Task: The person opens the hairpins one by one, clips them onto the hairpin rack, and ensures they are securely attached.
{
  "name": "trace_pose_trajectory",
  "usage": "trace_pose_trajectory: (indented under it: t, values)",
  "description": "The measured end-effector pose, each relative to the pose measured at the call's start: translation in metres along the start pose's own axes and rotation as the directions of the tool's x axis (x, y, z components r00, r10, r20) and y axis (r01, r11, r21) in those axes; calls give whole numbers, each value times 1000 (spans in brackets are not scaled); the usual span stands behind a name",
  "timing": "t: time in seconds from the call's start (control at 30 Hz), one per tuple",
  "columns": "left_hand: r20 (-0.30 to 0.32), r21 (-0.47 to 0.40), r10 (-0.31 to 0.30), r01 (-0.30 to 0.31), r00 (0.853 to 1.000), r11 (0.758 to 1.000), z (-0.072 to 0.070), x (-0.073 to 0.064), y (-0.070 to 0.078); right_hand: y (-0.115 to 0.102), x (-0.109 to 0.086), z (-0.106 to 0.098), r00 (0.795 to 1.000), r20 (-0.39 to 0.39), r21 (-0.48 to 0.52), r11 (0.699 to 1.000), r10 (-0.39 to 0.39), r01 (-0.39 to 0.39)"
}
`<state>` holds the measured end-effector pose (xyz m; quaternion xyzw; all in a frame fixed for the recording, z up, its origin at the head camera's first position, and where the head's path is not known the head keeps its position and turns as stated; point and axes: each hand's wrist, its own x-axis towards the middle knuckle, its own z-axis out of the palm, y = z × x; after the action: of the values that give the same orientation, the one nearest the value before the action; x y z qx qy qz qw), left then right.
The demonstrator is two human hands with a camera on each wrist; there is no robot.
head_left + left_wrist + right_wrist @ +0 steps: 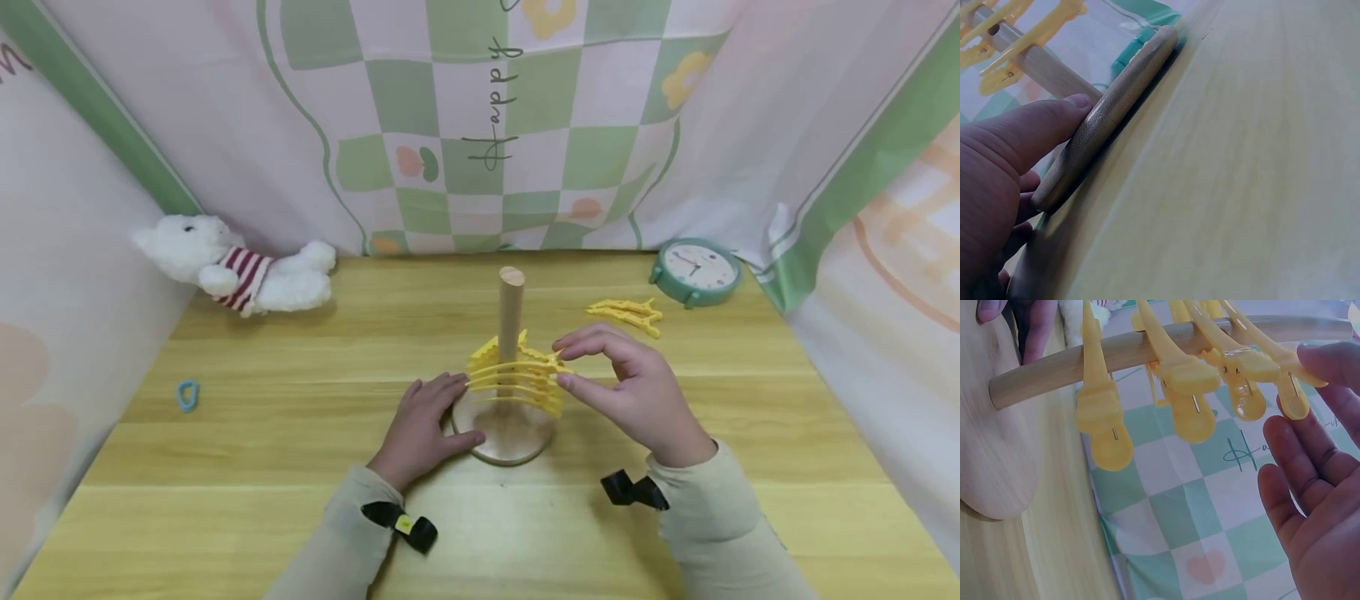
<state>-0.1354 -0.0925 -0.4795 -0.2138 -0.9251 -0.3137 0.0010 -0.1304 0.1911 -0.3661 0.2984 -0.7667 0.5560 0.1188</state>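
a yellow clip sits across an upright wooden post, uppermost of several stacked on its near side; further yellow pieces show behind the post. the right hand pinches that top clip's end between thumb and fingers, the gap between them narrow. below, the lower clips hang on the post one above another, their curved prongs pointing left.

the post rises from a round wooden base lying flat on the bench. the left hand grips the base's left edge, thumb on top, other fingers along the rim.

beyond the right hand lie loose yellow clips, near a green-rimmed clock. at the back left lies a white plush toy in a striped top; nearer, by the left side, a small blue ring. a checked cloth hangs behind.
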Motion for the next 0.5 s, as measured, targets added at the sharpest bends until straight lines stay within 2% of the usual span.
trace_pose_trajectory:
  t: [0.5]
  values:
    - [13,-12,-18,18,1000,1000,-1,0,0,2,0,0,1000,9,-10,1000,9,-9]
